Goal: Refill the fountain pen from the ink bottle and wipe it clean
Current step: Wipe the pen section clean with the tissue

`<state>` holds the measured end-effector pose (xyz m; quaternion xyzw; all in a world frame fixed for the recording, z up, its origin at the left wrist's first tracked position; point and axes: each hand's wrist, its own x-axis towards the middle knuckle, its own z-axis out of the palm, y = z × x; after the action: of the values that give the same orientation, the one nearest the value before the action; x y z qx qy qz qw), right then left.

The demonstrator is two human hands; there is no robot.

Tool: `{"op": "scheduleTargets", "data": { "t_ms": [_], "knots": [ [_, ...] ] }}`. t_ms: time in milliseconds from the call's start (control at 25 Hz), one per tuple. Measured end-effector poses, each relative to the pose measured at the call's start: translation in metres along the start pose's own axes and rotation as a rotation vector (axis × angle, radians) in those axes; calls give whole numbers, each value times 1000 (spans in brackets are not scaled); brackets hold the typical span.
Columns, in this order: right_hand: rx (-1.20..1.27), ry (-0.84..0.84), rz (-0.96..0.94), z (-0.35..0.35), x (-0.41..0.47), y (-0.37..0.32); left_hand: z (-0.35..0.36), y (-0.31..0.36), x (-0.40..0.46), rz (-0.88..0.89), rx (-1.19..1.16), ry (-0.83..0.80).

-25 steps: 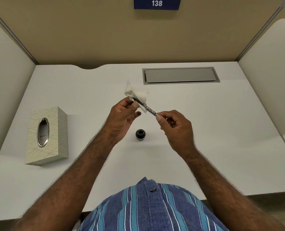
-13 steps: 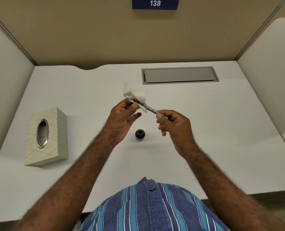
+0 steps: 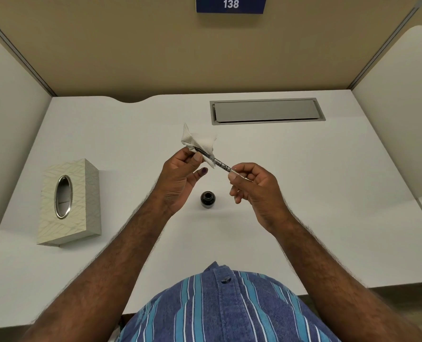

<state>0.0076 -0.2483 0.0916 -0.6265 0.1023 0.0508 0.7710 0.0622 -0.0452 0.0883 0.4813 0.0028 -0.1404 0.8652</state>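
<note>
I hold a slim fountain pen part (image 3: pixel 220 164) in the air above the white desk (image 3: pixel 303 193), slanting from upper left to lower right. My left hand (image 3: pixel 180 178) pinches a crumpled white tissue (image 3: pixel 200 141) wrapped around the pen's upper end, which hides the tip. A dark ink stain marks one left fingertip. My right hand (image 3: pixel 252 186) grips the pen's lower end between thumb and fingers. A small dark ink bottle (image 3: pixel 207 199) stands open on the desk just below and between both hands.
A pale patterned tissue box (image 3: pixel 69 201) with an oval metal opening sits at the left. A grey metal cable flap (image 3: pixel 266 111) is set into the desk at the back. Partition walls close in the desk on three sides.
The hands have barely shifted. My right fingers have regripped the pen's lower end, and the pen stays in the tissue.
</note>
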Motion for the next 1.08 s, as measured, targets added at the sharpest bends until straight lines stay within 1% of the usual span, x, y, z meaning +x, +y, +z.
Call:
{"op": "scheduleTargets", "data": {
  "t_ms": [80,200,320,480,760,960,1080],
  "knots": [
    [-21,4,2,-1,0,1,-1,-1,0,-2,-8,1],
    [-70,11,65,-1,0,2,-2,-2,0,-1,-15,3],
    [-30,-14,118,0,-1,2,-1,-3,0,-4,-22,8],
    [24,-25,79,-3,-2,3,-3,-3,-1,-5,-28,21],
    [-8,-21,135,-4,0,3,-4,-1,0,10,-25,21],
    [12,-21,79,-8,0,6,-3,-3,-1,9,-23,25],
    [-24,-19,105,-8,0,7,-3,-3,-1,9,-17,28]
  ]
}}
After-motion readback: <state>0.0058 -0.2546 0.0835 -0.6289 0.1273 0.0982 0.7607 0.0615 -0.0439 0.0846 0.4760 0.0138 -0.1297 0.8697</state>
